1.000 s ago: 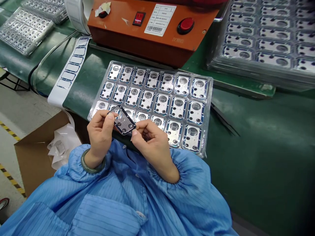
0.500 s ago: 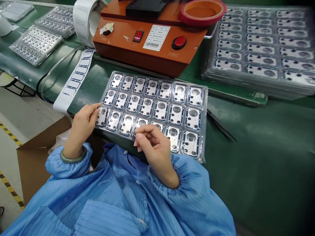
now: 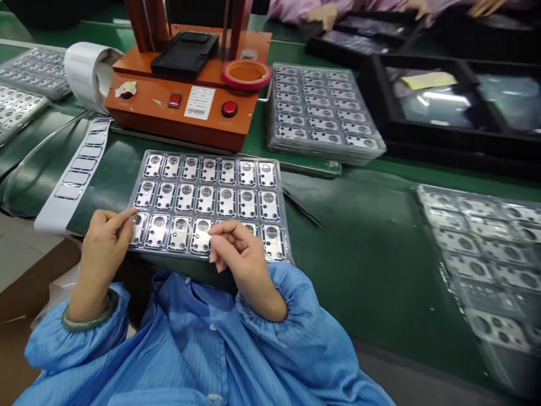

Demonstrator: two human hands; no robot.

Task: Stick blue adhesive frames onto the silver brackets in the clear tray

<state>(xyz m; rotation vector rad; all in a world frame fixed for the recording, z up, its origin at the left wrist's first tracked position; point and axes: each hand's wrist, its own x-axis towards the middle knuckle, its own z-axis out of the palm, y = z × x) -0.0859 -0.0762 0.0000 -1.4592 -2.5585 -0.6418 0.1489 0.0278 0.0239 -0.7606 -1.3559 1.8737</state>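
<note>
A clear plastic tray [image 3: 282, 198] with three rows of small silver metal parts lies on the green table in front of me. My left hand [image 3: 101, 248] rests at the tray's near left corner, fingers curled, with the index fingertip touching the part [image 3: 137, 228] in the corner pocket. My right hand [image 3: 239, 256] sits over the tray's near edge, fingers pinched together above a part in the front row. What the right fingers hold, if anything, is too small to make out. Both arms wear blue striped sleeves, and a green bangle circles the left wrist.
An orange machine [image 3: 186, 107] with a red button stands behind the tray, a label roll [image 3: 87, 70] and its strip [image 3: 76, 172] to the left. Stacked part trays lie at back [image 3: 321, 113], right [image 3: 486, 254] and far left. Black trays and another person's hands are at the far edge. Tweezers [image 3: 302, 207] lie beside the tray.
The dark-framed part held between both hands a second ago is gone from them. My left hand moved to the tray's left corner. The view lifted and pulled back.
</note>
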